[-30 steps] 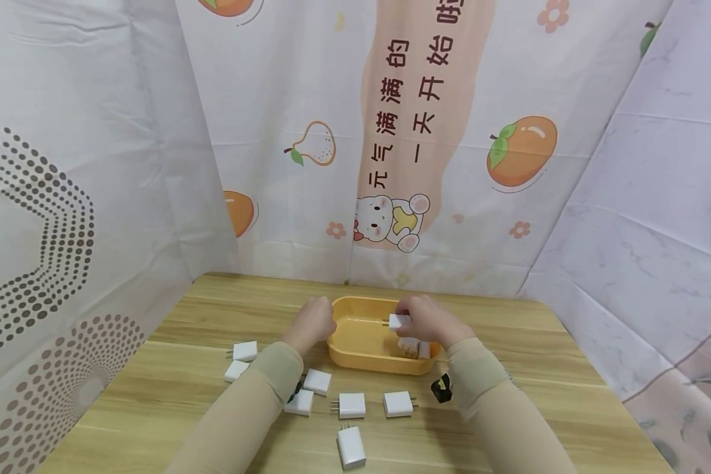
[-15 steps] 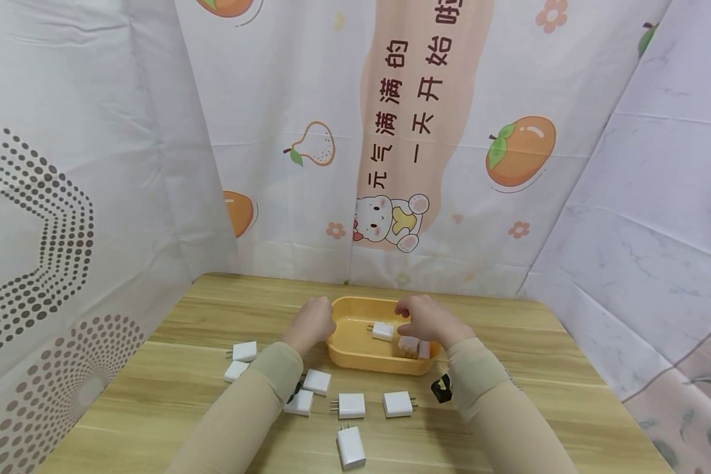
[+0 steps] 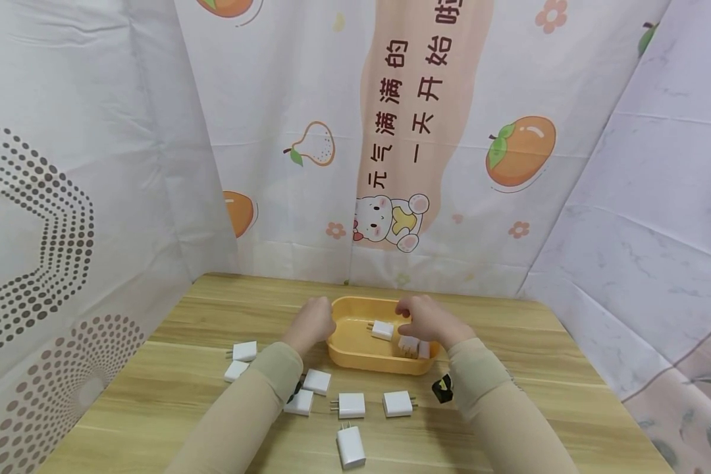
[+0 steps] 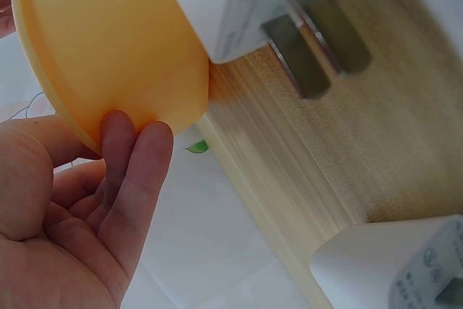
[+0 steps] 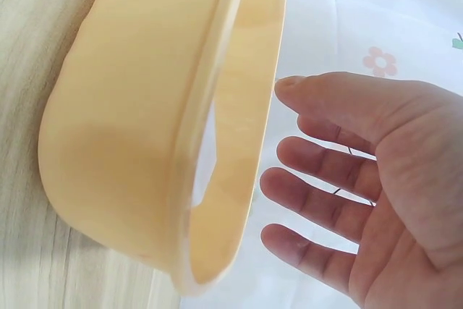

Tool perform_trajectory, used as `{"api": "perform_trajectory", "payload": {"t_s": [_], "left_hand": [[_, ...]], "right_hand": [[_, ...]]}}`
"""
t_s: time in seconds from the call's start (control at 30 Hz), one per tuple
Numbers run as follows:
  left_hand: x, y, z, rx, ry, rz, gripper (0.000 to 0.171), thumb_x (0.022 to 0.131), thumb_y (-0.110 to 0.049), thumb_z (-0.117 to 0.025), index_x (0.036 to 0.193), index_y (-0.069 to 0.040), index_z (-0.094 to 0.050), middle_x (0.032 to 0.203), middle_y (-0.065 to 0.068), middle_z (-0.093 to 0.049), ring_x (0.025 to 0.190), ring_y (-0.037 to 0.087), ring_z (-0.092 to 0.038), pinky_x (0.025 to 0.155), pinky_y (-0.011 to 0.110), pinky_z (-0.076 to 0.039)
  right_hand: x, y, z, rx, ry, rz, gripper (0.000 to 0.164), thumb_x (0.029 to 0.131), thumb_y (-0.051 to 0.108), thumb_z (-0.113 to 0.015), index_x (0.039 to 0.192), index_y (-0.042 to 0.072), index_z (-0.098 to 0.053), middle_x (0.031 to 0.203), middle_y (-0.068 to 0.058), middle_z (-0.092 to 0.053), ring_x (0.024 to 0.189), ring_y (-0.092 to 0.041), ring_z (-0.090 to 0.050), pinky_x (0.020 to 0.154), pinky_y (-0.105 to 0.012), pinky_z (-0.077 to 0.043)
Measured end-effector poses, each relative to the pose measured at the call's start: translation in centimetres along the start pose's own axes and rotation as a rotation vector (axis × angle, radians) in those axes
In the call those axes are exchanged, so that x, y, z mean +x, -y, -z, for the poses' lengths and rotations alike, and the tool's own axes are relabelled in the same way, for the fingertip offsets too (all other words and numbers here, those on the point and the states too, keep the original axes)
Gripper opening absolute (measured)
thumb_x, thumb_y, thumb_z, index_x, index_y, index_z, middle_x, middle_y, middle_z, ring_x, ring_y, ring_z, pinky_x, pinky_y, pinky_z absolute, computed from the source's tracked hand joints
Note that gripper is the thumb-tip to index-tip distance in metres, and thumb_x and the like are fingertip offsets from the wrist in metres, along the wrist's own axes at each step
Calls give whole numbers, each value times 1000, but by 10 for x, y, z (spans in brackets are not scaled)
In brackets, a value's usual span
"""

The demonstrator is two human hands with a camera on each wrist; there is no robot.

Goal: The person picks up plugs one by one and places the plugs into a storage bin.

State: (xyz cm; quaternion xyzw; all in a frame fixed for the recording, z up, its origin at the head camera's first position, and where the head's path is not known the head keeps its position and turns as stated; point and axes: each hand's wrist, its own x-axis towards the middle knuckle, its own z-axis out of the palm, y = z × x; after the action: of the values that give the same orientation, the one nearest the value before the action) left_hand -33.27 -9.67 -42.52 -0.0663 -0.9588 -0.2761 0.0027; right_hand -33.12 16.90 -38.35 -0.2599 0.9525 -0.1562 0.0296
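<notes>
A yellow plastic basin (image 3: pixel 355 361) stands on the wooden table. My left hand (image 3: pixel 313 322) grips its left rim; in the left wrist view the thumb and fingers (image 4: pixel 137 179) pinch the rim from both sides. Over the basin's right end hovers my right hand (image 3: pixel 429 319), thumb and fingers (image 5: pixel 318 193) apart and holding nothing. A white plug-in charger (image 3: pixel 382 330) lies on the basin floor, its prongs pointing left. More white chargers (image 3: pixel 409 345) sit at the right end, partly hidden by the right hand.
Several white chargers lie loose in front of the basin, including a middle charger (image 3: pixel 351 405), a right charger (image 3: pixel 397 404) and a nearest charger (image 3: pixel 351 447). Two more chargers, one a left charger (image 3: pixel 245 351), lie farther left. Printed curtains (image 3: pixel 308 217) close off the back and sides.
The charger that my right hand pinched above the basin now lies on its floor. The right fingers have spread and let go. My left hand keeps its place on the rim.
</notes>
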Motion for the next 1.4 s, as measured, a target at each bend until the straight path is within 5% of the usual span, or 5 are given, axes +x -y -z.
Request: {"api": "perform_trajectory", "payload": {"t_s": [0.13, 0.3, 0.87, 1.4], "left_hand": [[0, -1, 1, 4, 2, -1, 13, 82, 11, -59, 76, 0, -62, 76, 7, -60, 48, 11, -43, 42, 20, -37], [0, -1, 1, 18, 7, -4, 44, 84, 10, -58, 59, -16, -32, 56, -3, -30, 45, 9, -31, 40, 20, -29], [1, 0, 0, 20, -8, -22, 32, 83, 13, -58, 65, -11, -47, 61, 0, -43, 49, 12, -42, 43, 22, -37], [-1, 0, 0, 47, -13, -33, 37, 83, 11, -59, 62, -13, -40, 59, 0, -42, 50, 13, -42, 43, 23, -37]], "right_hand": [[-1, 0, 3, -11, -9, 9, 32, 87, 13, -76, 117, 3, -70, 110, -13, -68, 99, -26, -63, 90, -46, -52], [-5, 2, 7, -16, -32, 26, 32, 86, 14, -75, 116, 3, -70, 105, -9, -67, 95, -23, -61, 87, -44, -53], [-27, 12, 24, -26, -98, 76, 32, 88, 21, -76, 117, 10, -71, 113, -3, -70, 101, -26, -66, 86, -43, -54], [-56, 13, 27, -10, -149, 123, 32, 89, 21, -78, 118, 8, -70, 115, -4, -69, 97, -23, -65, 87, -42, -54]]}}
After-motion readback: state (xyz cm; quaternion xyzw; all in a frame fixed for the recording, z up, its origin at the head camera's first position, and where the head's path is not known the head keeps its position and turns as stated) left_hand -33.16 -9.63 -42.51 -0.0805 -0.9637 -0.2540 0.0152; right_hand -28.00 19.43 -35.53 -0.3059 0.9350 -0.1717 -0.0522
